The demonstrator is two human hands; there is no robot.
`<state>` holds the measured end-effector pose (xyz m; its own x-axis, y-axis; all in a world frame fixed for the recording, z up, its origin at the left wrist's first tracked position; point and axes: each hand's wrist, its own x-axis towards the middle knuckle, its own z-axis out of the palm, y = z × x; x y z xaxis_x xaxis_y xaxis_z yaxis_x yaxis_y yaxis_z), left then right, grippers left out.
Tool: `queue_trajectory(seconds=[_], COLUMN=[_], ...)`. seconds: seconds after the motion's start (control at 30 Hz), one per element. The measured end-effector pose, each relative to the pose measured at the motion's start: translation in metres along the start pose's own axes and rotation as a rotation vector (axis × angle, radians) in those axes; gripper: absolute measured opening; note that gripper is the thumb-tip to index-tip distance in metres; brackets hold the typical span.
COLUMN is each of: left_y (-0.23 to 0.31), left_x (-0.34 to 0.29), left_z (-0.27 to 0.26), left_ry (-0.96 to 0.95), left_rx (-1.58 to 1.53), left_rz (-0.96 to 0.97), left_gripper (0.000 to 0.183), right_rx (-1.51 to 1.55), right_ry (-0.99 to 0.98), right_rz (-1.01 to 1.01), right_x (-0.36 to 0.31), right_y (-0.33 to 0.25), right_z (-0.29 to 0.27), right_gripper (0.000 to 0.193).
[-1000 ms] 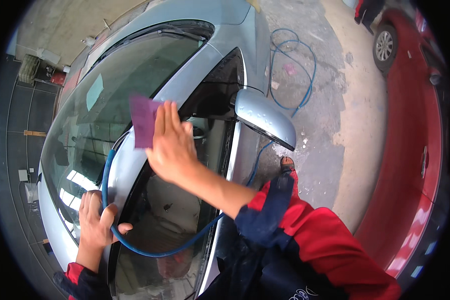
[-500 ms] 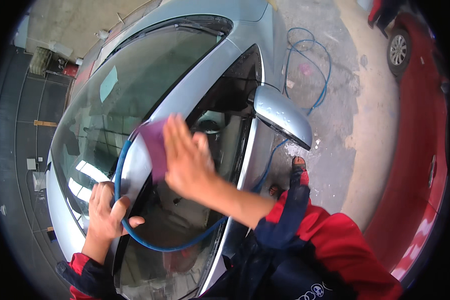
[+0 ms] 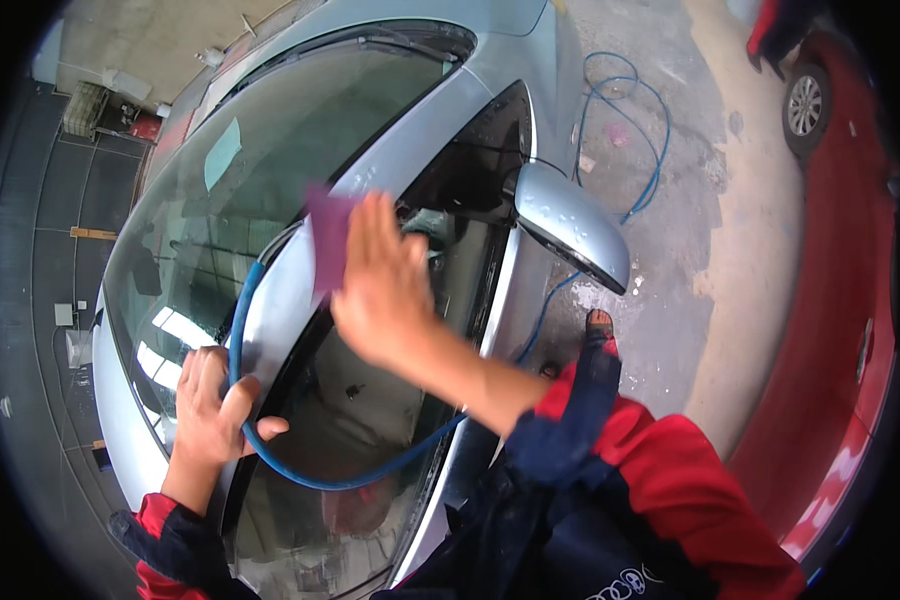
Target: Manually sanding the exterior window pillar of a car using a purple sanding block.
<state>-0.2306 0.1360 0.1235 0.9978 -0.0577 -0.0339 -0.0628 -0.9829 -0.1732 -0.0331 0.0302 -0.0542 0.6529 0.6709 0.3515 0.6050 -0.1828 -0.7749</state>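
Left of one mirror [image 3: 570, 220], holding one purple sheet [image 3: 331, 240] under right hand [image 3: 385, 295], gripping one blue hose [image 3: 238, 330] in left hand [image 3: 208, 412].

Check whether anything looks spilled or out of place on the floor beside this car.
Two things: whitish splashes mark the grey floor near a sandalled foot, as if something spilled, and a small pink patch, too unclear to identify, shows inside the loose loops of blue hose.
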Motion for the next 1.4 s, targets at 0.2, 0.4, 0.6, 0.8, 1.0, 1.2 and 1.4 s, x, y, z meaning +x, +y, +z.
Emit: queue_trajectory(seconds=[0.2,0.4,0.6,0.8,1.0,1.2,1.4], left_y=[0.006,0.001,0.045,0.051,0.054,0.059,0.056], left_x=[-0.007,-0.011,-0.083,-0.117,-0.106,-0.116,-0.114], left_z=[-0.006,-0.010,-0.032,-0.025,-0.019,-0.021,-0.019], left_ry=[0.013,0.033,0.078,0.071,0.067,0.034,0.049], left_rx=[-0.049,-0.055,0.011,0.006,0.120,0.080,0.141], left_rz=[-0.042,-0.025,-0.171,-0.214,-0.171,-0.228,-0.227], left_gripper=[0.067,0.066,0.067,0.069,0.070,0.071,0.071], right_rx=[-0.020,0.051,-0.022,0.136,0.075,-0.029,0.030], right_ry=[0.040,-0.148,0.026,-0.151,-0.031,-0.088,-0.022], right_rz=[-0.097,-0.116,-0.165,-0.289,-0.172,-0.243,-0.038], right_x=[0.012,-0.035,-0.003,-0.086,-0.030,-0.051,-0.025], right_y=[0.023,-0.033,-0.001,-0.091,-0.040,-0.044,-0.037], right_z=[-0.002,-0.008,-0.007,-0.006,-0.008,0.001,0.005], right_gripper=[0.081,0.089,0.089,0.075,0.081,0.082,0.086])
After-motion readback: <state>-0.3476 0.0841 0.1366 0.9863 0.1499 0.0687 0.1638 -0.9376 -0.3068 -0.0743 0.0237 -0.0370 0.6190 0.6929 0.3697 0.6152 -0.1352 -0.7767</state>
